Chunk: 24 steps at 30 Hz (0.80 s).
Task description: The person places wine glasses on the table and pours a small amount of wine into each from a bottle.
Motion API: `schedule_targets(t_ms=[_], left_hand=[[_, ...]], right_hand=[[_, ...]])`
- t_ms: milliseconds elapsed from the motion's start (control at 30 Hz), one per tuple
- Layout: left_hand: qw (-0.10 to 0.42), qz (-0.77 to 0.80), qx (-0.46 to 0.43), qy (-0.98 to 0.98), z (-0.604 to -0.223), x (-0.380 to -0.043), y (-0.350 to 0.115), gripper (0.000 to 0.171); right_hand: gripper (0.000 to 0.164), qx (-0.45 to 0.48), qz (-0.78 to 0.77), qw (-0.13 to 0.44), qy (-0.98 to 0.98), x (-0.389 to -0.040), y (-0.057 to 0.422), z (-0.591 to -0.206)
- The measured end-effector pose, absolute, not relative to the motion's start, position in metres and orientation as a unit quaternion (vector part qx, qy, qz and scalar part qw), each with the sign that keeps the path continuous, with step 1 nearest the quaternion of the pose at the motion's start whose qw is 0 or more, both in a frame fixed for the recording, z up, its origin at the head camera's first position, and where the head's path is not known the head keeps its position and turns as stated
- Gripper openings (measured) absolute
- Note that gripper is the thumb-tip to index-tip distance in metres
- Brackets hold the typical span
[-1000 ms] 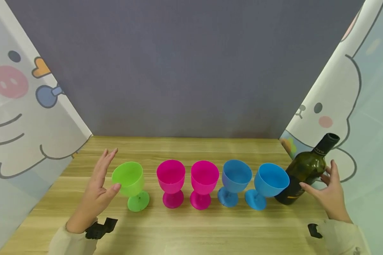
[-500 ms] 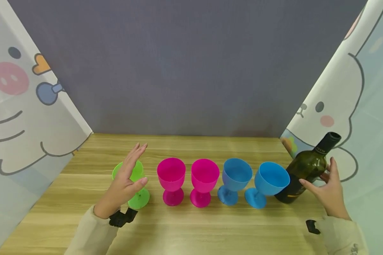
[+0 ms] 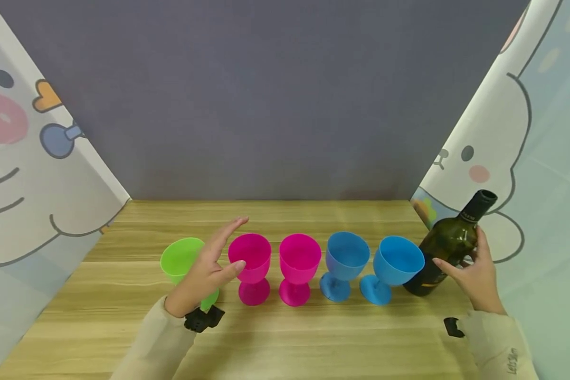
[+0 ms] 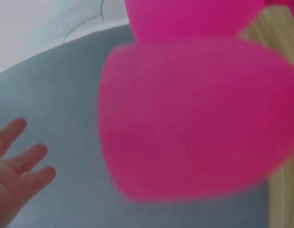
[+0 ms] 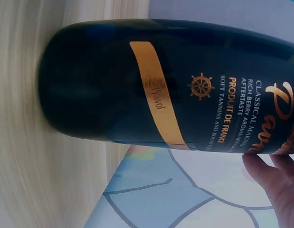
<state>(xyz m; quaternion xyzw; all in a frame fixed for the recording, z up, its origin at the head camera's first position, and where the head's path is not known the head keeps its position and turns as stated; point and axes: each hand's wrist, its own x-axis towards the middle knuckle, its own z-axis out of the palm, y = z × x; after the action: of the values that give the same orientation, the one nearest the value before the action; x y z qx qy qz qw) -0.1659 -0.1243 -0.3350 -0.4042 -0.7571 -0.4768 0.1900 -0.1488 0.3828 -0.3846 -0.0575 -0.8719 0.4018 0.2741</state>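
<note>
In the head view, my left hand [image 3: 209,274] reaches past the green plastic goblet [image 3: 180,254], hiding part of it, with fingers spread and nothing held. It is nearest the left pink goblet [image 3: 249,256], and its thumb overlaps that cup's edge in this view; whether they touch I cannot tell. That goblet's pink bowl [image 4: 194,123] fills much of the left wrist view, with the fingers [image 4: 28,159] to one side. My right hand [image 3: 477,279] holds the dark wine bottle [image 3: 448,240] round its side; the bottle [image 5: 99,80] stands upright on the table.
A second pink goblet [image 3: 299,258] and two blue goblets [image 3: 347,256] continue the row towards the bottle, the right blue one [image 3: 398,261] close to it. A grey wall [image 3: 266,105] rises behind the wooden table [image 3: 285,338]; sheets printed with cartoons flank it.
My left hand has moved rightward, from beside the green goblet, across it, to the left pink goblet. The right hand stays at the bottle. All the goblets keep their places.
</note>
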Motion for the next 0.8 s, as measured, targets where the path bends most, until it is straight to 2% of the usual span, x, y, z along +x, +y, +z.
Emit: schedule_targets(t_ms=[200,500,700,800], left_hand=[[0.121,-0.491,-0.406,-0.761,-0.331,-0.168,-0.102,0.063],[0.085,-0.507,-0.434,-0.740,-0.324,-0.178,-0.071,0.060],[0.023,-0.531,-0.427,-0.732,-0.319,-0.175,-0.037,0.062],[0.011,-0.546,-0.446,-0.709,-0.319,-0.176,-0.016,0.061]], right_hand=[[0.102,-0.060,0.413,0.281,-0.864,-0.150,0.382,-0.385],[0.109,-0.057,0.473,0.285,-0.831,-0.158,0.370,-0.386],[0.112,-0.071,0.482,0.300,-0.820,-0.160,0.367,-0.388],[0.113,-0.075,0.478,0.304,-0.821,-0.160,0.367,-0.388]])
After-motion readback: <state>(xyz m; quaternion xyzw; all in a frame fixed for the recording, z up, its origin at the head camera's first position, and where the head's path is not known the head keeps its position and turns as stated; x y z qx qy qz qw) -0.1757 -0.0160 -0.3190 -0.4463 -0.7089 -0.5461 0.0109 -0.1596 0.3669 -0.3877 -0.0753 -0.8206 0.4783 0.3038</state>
